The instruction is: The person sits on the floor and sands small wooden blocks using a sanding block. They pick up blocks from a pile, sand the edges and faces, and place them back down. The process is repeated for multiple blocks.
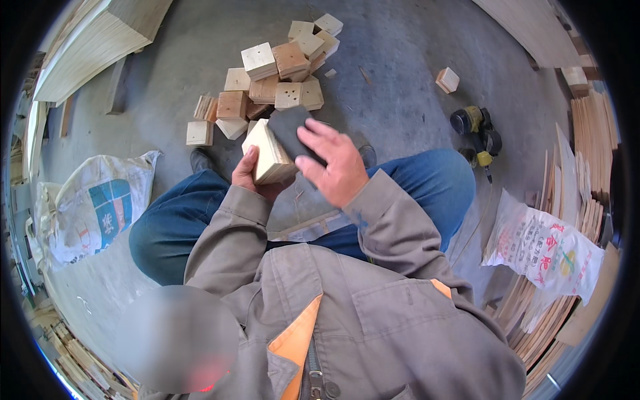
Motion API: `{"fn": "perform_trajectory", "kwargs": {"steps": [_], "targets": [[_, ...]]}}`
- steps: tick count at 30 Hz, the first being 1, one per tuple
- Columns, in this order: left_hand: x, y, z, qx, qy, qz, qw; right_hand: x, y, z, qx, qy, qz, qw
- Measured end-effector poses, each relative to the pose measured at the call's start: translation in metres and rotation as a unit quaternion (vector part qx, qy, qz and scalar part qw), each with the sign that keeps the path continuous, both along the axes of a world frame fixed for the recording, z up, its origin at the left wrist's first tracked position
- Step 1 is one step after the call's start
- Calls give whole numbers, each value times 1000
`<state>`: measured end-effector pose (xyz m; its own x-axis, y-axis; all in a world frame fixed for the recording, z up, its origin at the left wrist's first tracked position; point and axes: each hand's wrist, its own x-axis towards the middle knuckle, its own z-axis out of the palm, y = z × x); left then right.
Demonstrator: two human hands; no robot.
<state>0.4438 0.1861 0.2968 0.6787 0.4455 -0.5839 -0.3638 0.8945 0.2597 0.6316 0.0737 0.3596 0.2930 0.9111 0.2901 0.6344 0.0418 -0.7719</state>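
A pale plywood block (270, 161), its layers showing along the sides, is held up in front of my body by my left hand (245, 175). The thumb lies on its near left side and the other fingers wrap underneath, partly hidden. Against the block's right face rests a dark grey, flat rectangular sanding block (291, 131). My right hand (338, 168) is on that dark piece, fingers pressed along its right side and slightly blurred. Just beyond both hands lies a loose pile of plywood blocks (259, 61) on the floor, some pale, some browner, several with small holes.
A yellow and black power drill (475, 127) lies on the concrete floor to the right, near my knee. One lone block (447, 80) sits beyond it. White woven sacks (110, 210) (543, 250) flank me. Stacked sheets (100, 47) and wood strips (590, 133) line the sides.
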Motion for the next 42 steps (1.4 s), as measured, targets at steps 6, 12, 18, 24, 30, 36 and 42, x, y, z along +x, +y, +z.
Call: {"fn": "perform_trajectory", "kwargs": {"steps": [6,12,18,24,30,36,42], "targets": [[-1,1,4,4,-3,-7,1000,1,-11,11,-20,15,5,1000],[4,-10,15,58,-24,-67,996,24,20,-12,4,-9,-96,995],[-7,5,3,27,-17,-2,999,-13,-17,11,19,10,19,1000],[-3,-5,5,60,5,-53,997,9,19,-8,0,11,-71,997],[-4,-7,-1,188,7,-50,981,6,-4,-9,-6,-25,-83,996],[9,-5,7,177,-15,-31,984,16,-13,-13,-6,52,-126,991],[-16,44,-16,599,487,48,634,47,-9,-1,15,25,-224,974]]}}
